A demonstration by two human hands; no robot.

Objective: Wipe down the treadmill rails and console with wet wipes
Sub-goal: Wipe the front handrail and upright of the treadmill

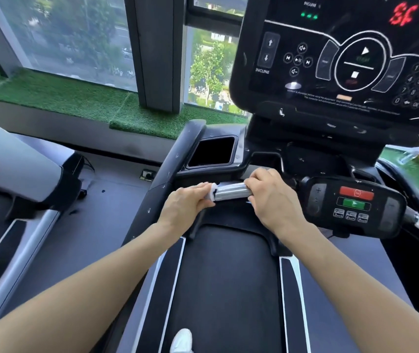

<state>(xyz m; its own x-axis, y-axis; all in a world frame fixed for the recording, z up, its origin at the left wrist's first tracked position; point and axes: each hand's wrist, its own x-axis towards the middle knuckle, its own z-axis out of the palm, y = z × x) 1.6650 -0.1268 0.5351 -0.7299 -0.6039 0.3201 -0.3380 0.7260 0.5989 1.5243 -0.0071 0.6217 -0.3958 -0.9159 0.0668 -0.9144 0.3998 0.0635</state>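
Nearest to us is the treadmill belt (228,289); above it our left hand (186,206) closes around a white wet wipe (212,193) pressed on the silver front rail (232,191); our right hand (270,197) curls over the same rail beside it; we judge the rail wiping is in progress; farther up, the console (343,59) is probably next, needing a reach upward.

Bright daylight pours through the windows (81,39); the console (343,59) is softly blurred, glossy with glare, edges bending wide-angle.
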